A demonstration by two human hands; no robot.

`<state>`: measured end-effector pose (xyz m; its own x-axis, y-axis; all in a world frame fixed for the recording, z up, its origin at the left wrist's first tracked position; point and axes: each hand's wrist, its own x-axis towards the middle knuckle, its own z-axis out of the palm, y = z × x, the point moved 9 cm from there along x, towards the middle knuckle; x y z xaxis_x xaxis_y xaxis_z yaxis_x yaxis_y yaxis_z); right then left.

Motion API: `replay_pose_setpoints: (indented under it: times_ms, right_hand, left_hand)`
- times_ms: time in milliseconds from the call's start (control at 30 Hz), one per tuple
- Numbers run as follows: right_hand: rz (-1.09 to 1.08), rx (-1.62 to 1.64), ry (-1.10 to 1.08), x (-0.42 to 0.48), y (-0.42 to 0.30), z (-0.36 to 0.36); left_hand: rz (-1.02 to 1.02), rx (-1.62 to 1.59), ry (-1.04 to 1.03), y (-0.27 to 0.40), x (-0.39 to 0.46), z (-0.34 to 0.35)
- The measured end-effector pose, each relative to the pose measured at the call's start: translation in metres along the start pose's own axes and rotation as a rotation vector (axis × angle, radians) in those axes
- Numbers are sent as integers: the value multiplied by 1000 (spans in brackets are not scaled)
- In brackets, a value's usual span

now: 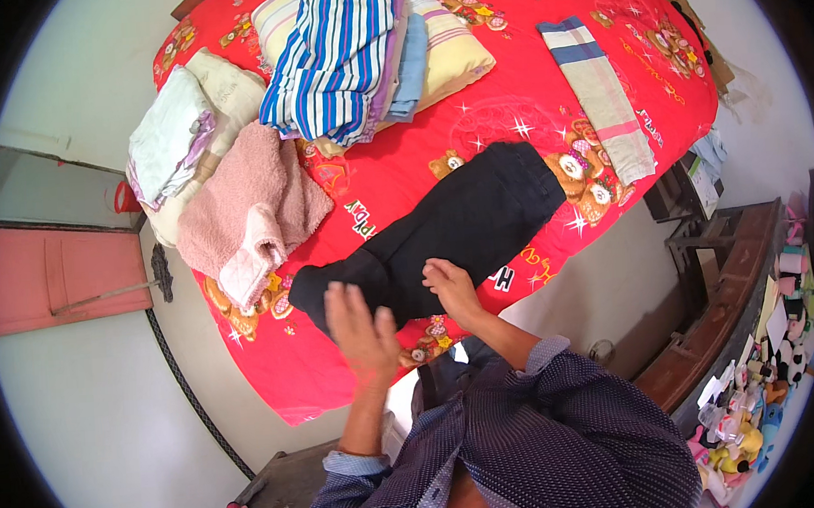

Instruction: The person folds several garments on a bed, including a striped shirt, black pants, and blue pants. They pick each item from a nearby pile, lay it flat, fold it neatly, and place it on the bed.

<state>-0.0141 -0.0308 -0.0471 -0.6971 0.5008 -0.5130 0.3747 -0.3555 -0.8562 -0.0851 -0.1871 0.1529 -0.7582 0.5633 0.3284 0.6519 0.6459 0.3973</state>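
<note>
Black trousers (446, 225) lie folded lengthwise across a red bedspread with a teddy bear print (269, 369), the waistband towards the upper right. My left hand (363, 331) is over their lower left end, its fingers apart and slightly blurred; whether it touches the cloth I cannot tell. At the near edge of the trousers is my right hand (451, 289), with curled fingers by the black cloth; whether it pinches any fabric is unclear. A pink fleece garment (241, 200) lies to the left of the trousers.
Striped folded cloth (337, 59) rests on a yellow pillow (460, 61) at the back. Further left, pale folded cloth (170, 131) lies on another pillow (226, 85). A long folded checked cloth (601, 99) is at the right. Beyond the bed stand a wooden bench (716, 308) and several soft toys (749, 436).
</note>
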Motion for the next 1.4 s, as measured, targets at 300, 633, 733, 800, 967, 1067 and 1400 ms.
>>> replay_pose_setpoints:
  times_ms: [300, 633, 733, 800, 967, 1067, 1400]
  right_hand:
    - [582, 201, -288, -26, 36, 108]
    - [788, 760, -100, -19, 60, 156]
    - [669, 847, -145, -20, 34, 152]
    - [523, 782, -103, -25, 7, 138]
    - [2, 429, -96, -32, -21, 78]
    - [208, 257, 23, -34, 14, 43]
    - [376, 267, 127, -33, 28, 35]
  left_hand:
    - [-362, 61, 63, -127, 9, -14]
    - [-476, -142, 15, -154, -17, 8]
    - [-468, -167, 12, -157, -22, 10]
    - [-470, -168, 18, -159, -25, 11]
    - [-285, -60, -28, -132, -35, 29]
    - [-251, 47, -185, -122, -53, 60]
    - [-287, 178, -306, -124, -70, 83]
